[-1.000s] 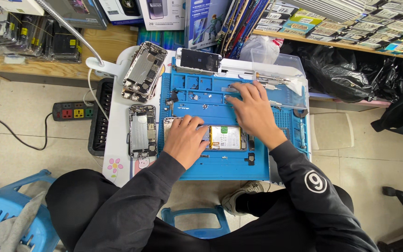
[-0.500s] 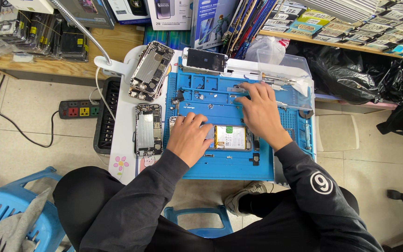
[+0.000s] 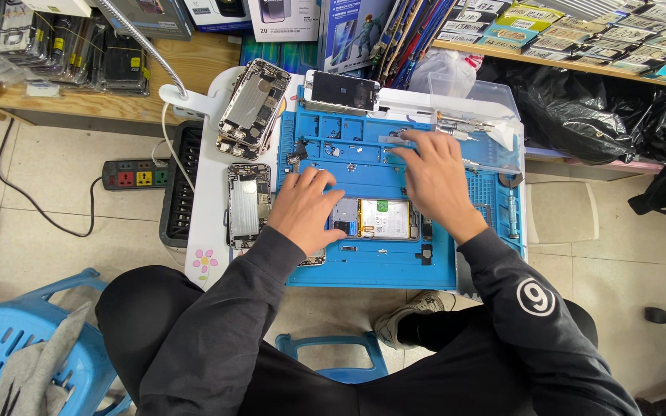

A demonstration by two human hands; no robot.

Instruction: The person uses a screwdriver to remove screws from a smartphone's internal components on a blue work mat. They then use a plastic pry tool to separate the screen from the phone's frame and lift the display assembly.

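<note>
The left hand [image 3: 304, 209] lies flat, fingers spread, on the blue mat [image 3: 371, 266] beside the opened phone [image 3: 379, 219]. The right hand [image 3: 435, 179] reaches over small parts [image 3: 331, 151]; its grip cannot be told.

The left hand [image 3: 306, 208] covers the left end of the opened phone [image 3: 379, 219]. Parts under the right hand [image 3: 433, 181] on the blue mat [image 3: 371, 270] are hidden. Small screws in the mat's trays are too small to identify. The blue stool [image 3: 32, 339] is cut off by the frame edge.

Opened phone [image 3: 379, 219] lies on mat [image 3: 371, 266], between hands.
</note>
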